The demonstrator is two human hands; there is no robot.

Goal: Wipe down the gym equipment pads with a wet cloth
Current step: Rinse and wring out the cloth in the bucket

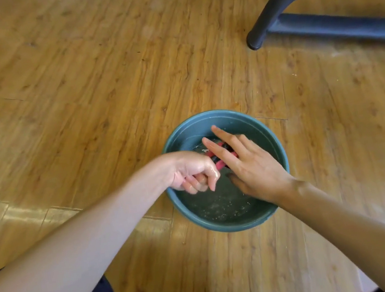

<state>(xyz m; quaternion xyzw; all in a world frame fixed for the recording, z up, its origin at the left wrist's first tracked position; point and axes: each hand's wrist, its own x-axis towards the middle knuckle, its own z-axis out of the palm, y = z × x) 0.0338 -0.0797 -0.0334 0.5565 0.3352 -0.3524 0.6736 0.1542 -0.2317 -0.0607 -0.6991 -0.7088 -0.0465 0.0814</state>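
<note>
Head view. One teal basin [257, 127] of water on the wooden floor [81, 87]. One red cloth [221, 164] in it, between my two hands. Left hand [191, 173]: wet, fingers curled, touching the cloth; whether it grips, I cannot tell. Right hand [251, 170]: fingers straight and spread, laid over the cloth. One black equipment frame [317, 24], well apart.

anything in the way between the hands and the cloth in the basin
Nothing visible. The red cloth lies in the water of the round teal plastic basin. The left hand seems to grip its near end, and the right hand lays straight fingers across it.
</note>
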